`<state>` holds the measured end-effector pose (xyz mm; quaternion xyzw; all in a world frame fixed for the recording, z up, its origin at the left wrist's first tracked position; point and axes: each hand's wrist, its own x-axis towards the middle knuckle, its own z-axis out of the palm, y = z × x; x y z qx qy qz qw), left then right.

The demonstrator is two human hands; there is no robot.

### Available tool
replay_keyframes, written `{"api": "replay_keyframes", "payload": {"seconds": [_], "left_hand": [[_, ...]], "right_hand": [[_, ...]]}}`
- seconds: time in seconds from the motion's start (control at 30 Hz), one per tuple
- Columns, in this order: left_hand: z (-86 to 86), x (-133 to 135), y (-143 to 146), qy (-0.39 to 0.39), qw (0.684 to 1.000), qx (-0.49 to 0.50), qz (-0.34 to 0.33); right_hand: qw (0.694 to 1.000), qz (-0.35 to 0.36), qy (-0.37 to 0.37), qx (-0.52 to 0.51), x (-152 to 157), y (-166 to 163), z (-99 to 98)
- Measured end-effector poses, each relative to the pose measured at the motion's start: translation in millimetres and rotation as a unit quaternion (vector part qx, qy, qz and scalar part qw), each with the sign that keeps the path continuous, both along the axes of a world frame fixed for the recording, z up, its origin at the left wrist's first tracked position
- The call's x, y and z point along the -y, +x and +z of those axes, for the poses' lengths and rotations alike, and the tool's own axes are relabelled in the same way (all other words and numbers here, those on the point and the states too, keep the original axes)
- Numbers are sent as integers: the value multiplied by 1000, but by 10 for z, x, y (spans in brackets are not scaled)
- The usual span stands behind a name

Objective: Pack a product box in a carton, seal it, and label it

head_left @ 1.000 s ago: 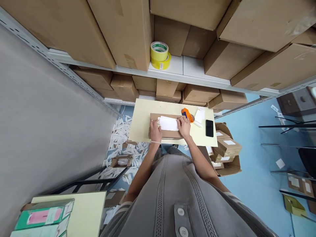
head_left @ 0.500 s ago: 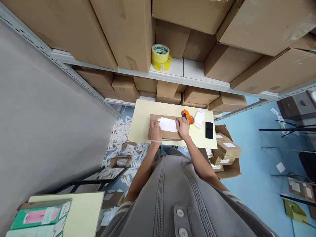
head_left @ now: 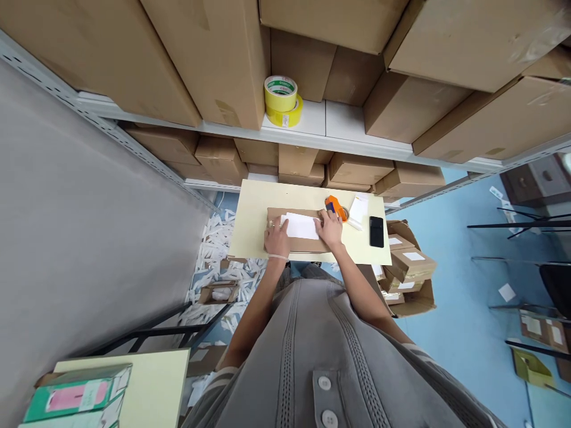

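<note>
A brown cardboard box [head_left: 303,245] lies on the cream table, with a white label [head_left: 301,226] flat on its top. My left hand [head_left: 277,239] rests on the box's left end, its thumb at the label's left edge and its fingers apart. At the label's right edge lies my right hand [head_left: 330,230], fingers spread over the box top. Just beyond the right hand is an orange tape dispenser [head_left: 335,208], which neither hand holds.
White label sheets [head_left: 357,211] and a black phone [head_left: 376,232] lie on the table [head_left: 250,205] to the right. Yellow tape rolls [head_left: 282,102] sit on the shelf among cartons. A carton of labelled boxes [head_left: 413,264] stands right; paper scraps [head_left: 218,241] cover the floor left.
The view has shifted slightly. My left hand has moved a little left on the box, its thumb now apart from the fingers. My right hand stays at the label's right edge.
</note>
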<state>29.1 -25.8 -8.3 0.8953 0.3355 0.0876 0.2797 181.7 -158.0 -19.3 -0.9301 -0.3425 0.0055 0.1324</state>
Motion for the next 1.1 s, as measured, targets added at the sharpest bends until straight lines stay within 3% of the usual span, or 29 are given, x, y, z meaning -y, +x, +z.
{"api": "replay_keyframes", "payload": {"seconds": [0.27, 0.5, 0.73, 0.97, 1.1], "left_hand": [[-76, -196, -162, 37, 999, -20, -25], [-72, -201, -153, 20, 997, -30, -69], [-54, -261, -195, 31, 995, -47, -80], [-155, -300, -200, 5, 995, -30, -95], [-162, -336, -189, -8, 995, -19, -101]], "right_hand": [[993, -47, 28, -104, -26, 159, 24], [990, 63, -28, -120, 130, 71, 133], [981, 91, -94, -146, 215, 38, 130], [971, 126, -105, -171, 209, 102, 170], [982, 134, -72, -108, 338, 10, 165]]}}
